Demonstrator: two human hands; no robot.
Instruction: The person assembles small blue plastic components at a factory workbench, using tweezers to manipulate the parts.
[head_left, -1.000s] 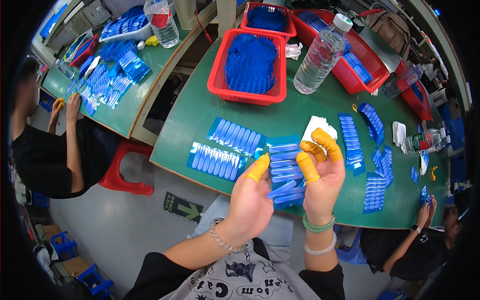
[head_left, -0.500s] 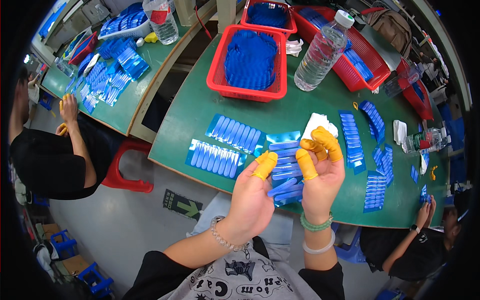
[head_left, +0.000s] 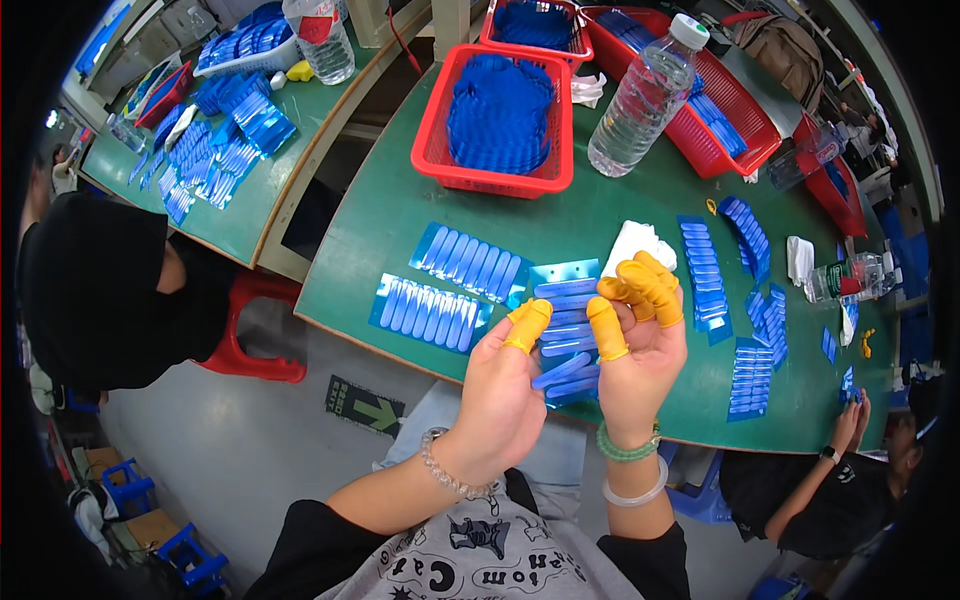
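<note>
A blue sheet of long rounded strips (head_left: 567, 316) is in front of me, with a few strips askew at its lower end. My left hand (head_left: 505, 395) is closed on the left edge of this sheet, its thumb in a yellow finger cot and its other fingers mostly hidden. My right hand (head_left: 648, 370) is at the right edge, thumb and curled fingers in yellow cots, their tips drawn together. What they pinch, if anything, is hidden. Two more strip sheets, an upper one (head_left: 465, 258) and a lower one (head_left: 430, 312), lie left of my hands.
A red basket (head_left: 428, 165) of blue pieces and a water bottle (head_left: 635, 110) stand beyond my hands. White tissue (head_left: 635, 245) lies just behind the right fingers. More strip sheets (head_left: 705, 270) lie to the right. Co-workers sit at left (head_left: 95, 290) and right (head_left: 820, 500).
My hands and the sheet have hardly moved; the right fingers have curled slightly closer to the thumb. The co-worker at left has leaned forward, covering their hands.
</note>
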